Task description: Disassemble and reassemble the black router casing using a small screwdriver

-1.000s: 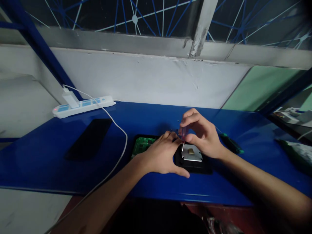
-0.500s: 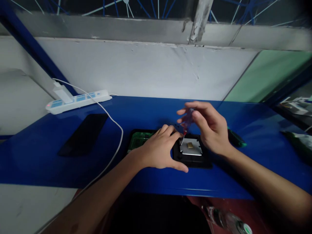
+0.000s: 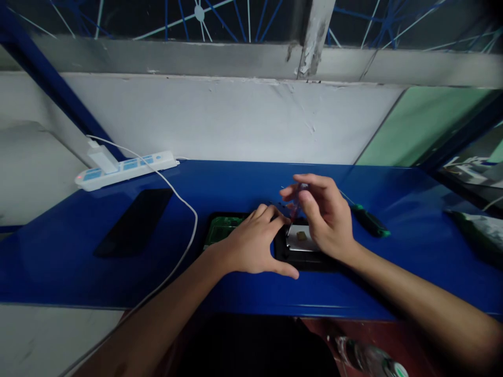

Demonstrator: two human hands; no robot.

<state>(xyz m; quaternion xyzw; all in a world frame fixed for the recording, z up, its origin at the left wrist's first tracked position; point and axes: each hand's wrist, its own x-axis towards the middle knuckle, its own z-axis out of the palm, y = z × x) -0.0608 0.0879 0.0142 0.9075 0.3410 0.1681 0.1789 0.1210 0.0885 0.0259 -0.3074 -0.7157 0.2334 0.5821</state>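
Note:
My left hand point(image 3: 255, 241) lies spread across the middle of a black device casing point(image 3: 306, 262), thumb pointing right near its front edge. Left of that hand a green circuit board point(image 3: 222, 230) shows in the casing. On the right part is a silver metal plate point(image 3: 294, 244) with a small tan square point(image 3: 301, 236) on it. My right hand point(image 3: 332, 217) grips a small screwdriver point(image 3: 294, 207) with a see-through purplish handle. Its shaft slants down to the plate's upper left corner, beside my left fingertips. The right hand covers the plate's right side.
Right of the casing lies a green and black screwdriver point(image 3: 371, 222). Small dark bits point(image 3: 277, 204) lie behind my left fingers. A black slab point(image 3: 135, 222), a white cable point(image 3: 184, 201) and a power strip point(image 3: 129, 167) are at left. A plastic bottle point(image 3: 369, 358) is below the table edge.
My right fingers have shifted around the screwdriver handle, and the hand now covers more of the plate. The left hand keeps its place on the casing. The camera view has tilted slightly.

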